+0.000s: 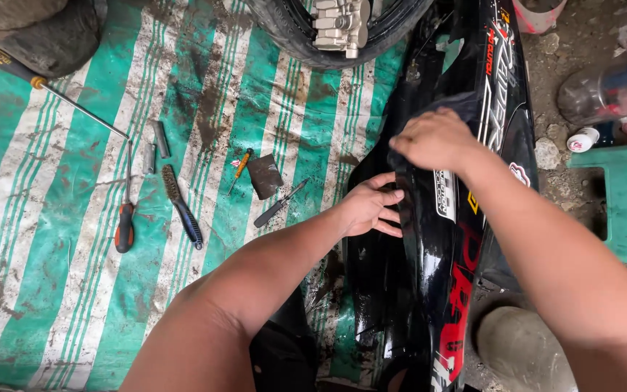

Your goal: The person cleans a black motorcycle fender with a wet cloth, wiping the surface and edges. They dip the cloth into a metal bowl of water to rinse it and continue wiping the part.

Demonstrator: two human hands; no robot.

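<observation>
1. Dirty ground is covered by a green-and-white striped tarp, muddy and creased, which serves as a work mat and keeps tools and parts off the bare concrete at the right.
2. Lying lengthwise on the tarp's right edge is a long glossy black motorcycle body panel with red and white lettering, set close to the person so both arms reach it.
3. At the top, a tyre with a metal brake caliper inside its curve sits just beyond the panel.
4. A green plastic stool or crate stands at the right, with a plastic bottle and small caps near it on the concrete.
5. The right hand lies palm down on the panel's upper surface, fingers curled over a black edge; it seems to press the panel steady rather than hold anything loose.
6. The left hand has its fingers half open and hooked against the panel's left edge, probably bracing or pulling that edge; nothing else is in it.
7. Tools lie spread within reach on the tarp: a long screwdriver with an orange-and-black handle, another long screwdriver at the upper left, a wire brush, a dark square of sandpaper, a small orange screwdriver and a slim knife.
</observation>
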